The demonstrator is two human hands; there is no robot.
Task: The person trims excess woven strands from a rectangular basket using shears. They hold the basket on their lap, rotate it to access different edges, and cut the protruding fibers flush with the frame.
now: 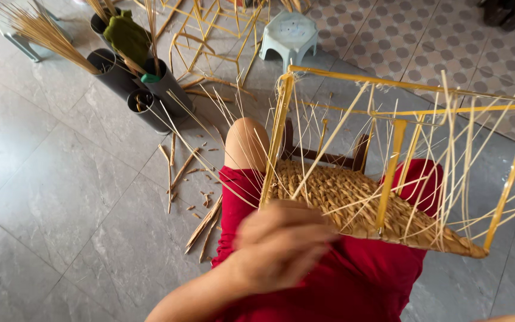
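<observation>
A yellow bamboo basket frame (397, 173) rests tilted across my lap, which is covered in red cloth (353, 280). Its bottom is a woven straw-coloured base (341, 197), and many thin pale strands (448, 149) stick up loosely between the uprights. My left hand (281, 244) is blurred, fingers curled, right at the near left corner of the woven base; whether it pinches a strand is unclear. Only a sliver of skin shows at the bottom right edge, so my right hand is out of view.
Black tubes (150, 89) holding bamboo sticks stand at upper left with a green cloth (127, 36) on top. Bamboo scraps (192, 179) litter the grey tiles. A pale plastic stool (290, 36) and another bare frame (210, 36) stand behind; a dark wooden stool (323, 156) is under the basket.
</observation>
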